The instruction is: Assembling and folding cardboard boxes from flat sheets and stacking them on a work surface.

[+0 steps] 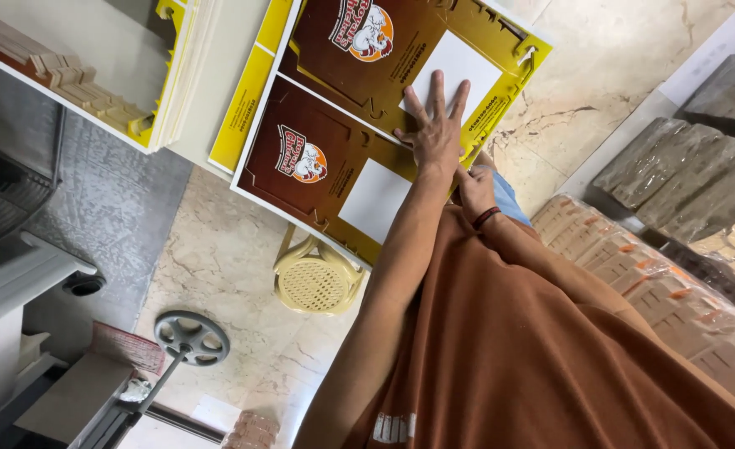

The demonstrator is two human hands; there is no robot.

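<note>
Flat and spread, one hand [435, 125] presses palm-down on the printed cardboard sheet [359, 108], fingers fanned wide and pinching nothing; from this tipped view I cannot say for certain which hand it is, though by the long bare arm it reads as the left. Beside it the other hand [474, 189], with a dark red wristband [485, 218], sits just under the sheet's lower edge; its fingers are tucked out of sight, so I cannot tell whether it grips.

That sheet fills the upper middle of the frame. It is a flat die-cut carton blank, deep brown with a yellow border, two matching panels side by side, each with a round orange-and-white emblem and a plain white rectangle. Notched tabs and slots run along its yellow edge, and the surface looks smooth and slightly glossy. Its long axis runs diagonally, from the middle left up toward the upper right.

Under it lies a pale worktop [217, 100], and in the upper left sits a stack of more blanks [168, 75], cream edges layered. Lower centre, a cream plastic chair [316, 278] with a woven seat stands on the veined marble floor [217, 266]. At right, wrapped bundles [658, 291] of cartons lie stacked
</note>
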